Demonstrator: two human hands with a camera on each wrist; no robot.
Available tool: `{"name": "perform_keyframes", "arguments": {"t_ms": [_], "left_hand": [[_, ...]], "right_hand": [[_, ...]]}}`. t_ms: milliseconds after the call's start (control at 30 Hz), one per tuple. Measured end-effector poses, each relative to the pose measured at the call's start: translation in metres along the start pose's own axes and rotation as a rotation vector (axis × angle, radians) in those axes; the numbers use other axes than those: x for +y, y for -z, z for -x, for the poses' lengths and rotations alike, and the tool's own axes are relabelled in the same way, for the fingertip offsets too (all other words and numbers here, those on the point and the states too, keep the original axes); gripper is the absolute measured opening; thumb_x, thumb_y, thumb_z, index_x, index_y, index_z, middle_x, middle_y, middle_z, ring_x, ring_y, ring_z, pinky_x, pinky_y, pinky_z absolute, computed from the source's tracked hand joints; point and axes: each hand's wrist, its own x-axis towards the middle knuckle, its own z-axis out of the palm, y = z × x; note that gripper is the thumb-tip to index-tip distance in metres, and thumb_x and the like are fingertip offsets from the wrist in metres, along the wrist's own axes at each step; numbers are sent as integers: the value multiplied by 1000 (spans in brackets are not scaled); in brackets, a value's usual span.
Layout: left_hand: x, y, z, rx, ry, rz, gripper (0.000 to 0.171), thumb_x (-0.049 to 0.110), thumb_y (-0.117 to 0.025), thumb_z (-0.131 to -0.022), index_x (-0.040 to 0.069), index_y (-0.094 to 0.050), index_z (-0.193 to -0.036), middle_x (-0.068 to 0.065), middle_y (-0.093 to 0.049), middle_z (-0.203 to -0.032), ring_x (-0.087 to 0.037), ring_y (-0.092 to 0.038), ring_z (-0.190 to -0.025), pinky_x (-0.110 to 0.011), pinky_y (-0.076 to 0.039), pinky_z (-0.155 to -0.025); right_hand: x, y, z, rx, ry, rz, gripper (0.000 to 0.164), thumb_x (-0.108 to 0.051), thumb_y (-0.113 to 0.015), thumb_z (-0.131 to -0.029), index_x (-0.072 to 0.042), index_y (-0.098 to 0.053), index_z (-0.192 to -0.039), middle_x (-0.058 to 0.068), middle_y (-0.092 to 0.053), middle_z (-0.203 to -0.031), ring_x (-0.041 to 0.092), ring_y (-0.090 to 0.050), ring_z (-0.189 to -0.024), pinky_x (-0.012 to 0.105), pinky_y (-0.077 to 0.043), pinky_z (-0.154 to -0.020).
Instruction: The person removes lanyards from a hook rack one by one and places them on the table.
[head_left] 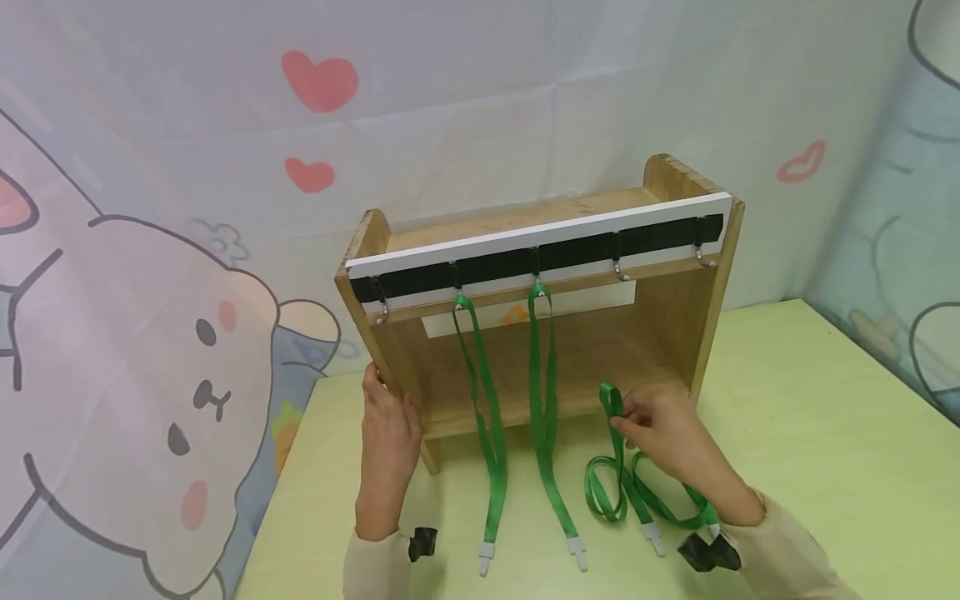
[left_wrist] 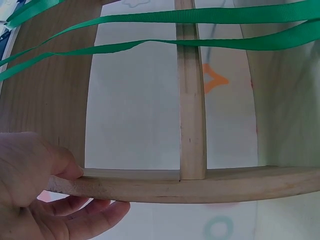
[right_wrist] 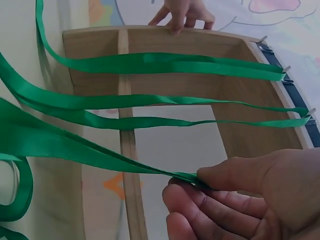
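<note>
My right hand (head_left: 671,429) pinches a green lanyard (head_left: 612,402) near its looped end, in front of the wooden shelf's lower right; the rest of the strap trails down to the table. In the right wrist view, thumb and fingertips (right_wrist: 207,175) squeeze the strap. My left hand (head_left: 392,433) grips the left side panel of the wooden shelf (head_left: 712,308), thumb on one face and fingers on the other, as the left wrist view shows. Two more green lanyards (head_left: 491,417) hang from the second and third hooks from the left, their white clips (head_left: 486,557) reaching the table.
Several metal hooks line a black strip (head_left: 577,248) on a white board across the shelf's top front; the leftmost hook (head_left: 382,310) and the two right ones (head_left: 621,268) are bare. Another green lanyard (head_left: 675,512) lies on the pale green table (head_left: 810,467). A printed cloth (head_left: 480,100) hangs behind.
</note>
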Motion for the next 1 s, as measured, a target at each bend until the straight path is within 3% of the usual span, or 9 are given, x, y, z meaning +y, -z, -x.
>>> {"name": "perform_keyframes", "arguments": {"t_ms": [300, 567, 667, 900, 1000], "left_hand": [[-1, -2, 0, 16, -27, -6, 63, -13, -57, -94, -7, -17, -142, -42, -44, -123, -58, -59, -106, -61, -54, -83], [-1, -2, 2, 39, -26, -22, 62, -13, -58, -93, -8, -18, -141, -43, -45, -121, -59, -59, -105, -62, -54, -81], [-1, -1, 2, 45, -19, -22, 62, -13, -58, -93, -8, -18, -141, -43, -45, -120, -59, -59, -104, -62, -54, -80], [-1, -2, 1, 30, -19, -11, 63, -15, -57, -93, -7, -18, -142, -44, -46, -121, -59, -58, -107, -62, -54, -82], [-1, -3, 1, 28, -20, -10, 64, -14, -58, -93, -7, -18, -142, -44, -47, -120, -58, -59, -107, -62, -54, -82]], "right_hand": [[11, -4, -4, -68, -29, 29, 10, 2, -68, -91, -2, -67, -81, 0, -67, -68, 12, -62, -54, 25, -45, -48], [25, -21, -6, -72, -42, 166, 27, 0, -69, -86, -12, -57, -66, -10, -35, -55, 6, -31, -48, 21, -27, -47], [29, -27, -6, -93, -62, 165, 34, -1, -69, -87, -14, -52, -61, -10, -32, -54, 6, -30, -48, 20, -25, -46], [37, -36, -5, -158, -116, 153, 42, 3, -66, -89, -14, -46, -57, -5, -46, -49, 10, -54, -43, 23, -41, -44], [41, -40, -4, -183, -132, 154, 41, 5, -67, -89, -13, -48, -57, -2, -49, -50, 13, -57, -44, 25, -45, -44]]}}
